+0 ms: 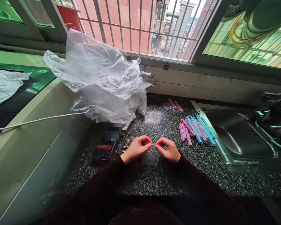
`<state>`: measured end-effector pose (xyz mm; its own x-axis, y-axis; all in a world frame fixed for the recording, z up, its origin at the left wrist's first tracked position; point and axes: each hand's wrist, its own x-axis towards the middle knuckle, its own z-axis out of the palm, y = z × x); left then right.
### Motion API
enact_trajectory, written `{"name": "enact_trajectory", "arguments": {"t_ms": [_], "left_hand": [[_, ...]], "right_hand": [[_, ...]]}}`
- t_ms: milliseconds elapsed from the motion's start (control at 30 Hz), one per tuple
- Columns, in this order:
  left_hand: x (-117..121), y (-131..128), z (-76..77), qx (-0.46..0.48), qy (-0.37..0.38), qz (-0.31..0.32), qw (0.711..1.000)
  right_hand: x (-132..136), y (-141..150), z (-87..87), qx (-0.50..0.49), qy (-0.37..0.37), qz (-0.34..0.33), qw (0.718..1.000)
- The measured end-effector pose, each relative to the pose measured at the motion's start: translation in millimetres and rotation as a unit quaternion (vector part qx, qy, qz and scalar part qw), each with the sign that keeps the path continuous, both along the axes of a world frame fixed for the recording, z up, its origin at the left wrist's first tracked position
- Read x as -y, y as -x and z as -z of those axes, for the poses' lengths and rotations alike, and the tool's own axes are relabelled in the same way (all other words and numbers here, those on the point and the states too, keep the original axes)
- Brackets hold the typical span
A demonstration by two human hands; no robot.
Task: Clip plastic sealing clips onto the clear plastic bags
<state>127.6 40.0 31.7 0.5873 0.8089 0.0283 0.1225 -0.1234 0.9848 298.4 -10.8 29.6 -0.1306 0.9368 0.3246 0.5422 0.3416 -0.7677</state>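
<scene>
My left hand (138,149) and my right hand (168,150) face each other just above the dark speckled counter. Thumb and fingers of each pinch the top edge of a small clear plastic bag (150,158), which hangs down between them and is hard to see against the stone. To the right of my right hand lies a loose pile of flat plastic sticks, some pink (188,137), some blue (207,128); they resemble bag clips. Farther back, two pink sticks (178,106) rest by another small clear bag (168,106).
A big heap of crumpled clear plastic bags (107,78) stands at the back left. A phone (107,153), partly pixelated, lies left of my left hand. A white cable (42,119) crosses at left. On the right is a steel sink (224,156); a barred window (140,31) is behind.
</scene>
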Motion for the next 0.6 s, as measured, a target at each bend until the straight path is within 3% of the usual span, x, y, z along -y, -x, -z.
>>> {"name": "enact_trajectory", "arguments": {"t_ms": [600], "left_hand": [[-0.1,0.7,-1.0,0.024,0.024,-0.014,0.999]], "right_hand": [[0.8,-0.3,-1.7,-0.012,-0.024,0.014,1.000]]}}
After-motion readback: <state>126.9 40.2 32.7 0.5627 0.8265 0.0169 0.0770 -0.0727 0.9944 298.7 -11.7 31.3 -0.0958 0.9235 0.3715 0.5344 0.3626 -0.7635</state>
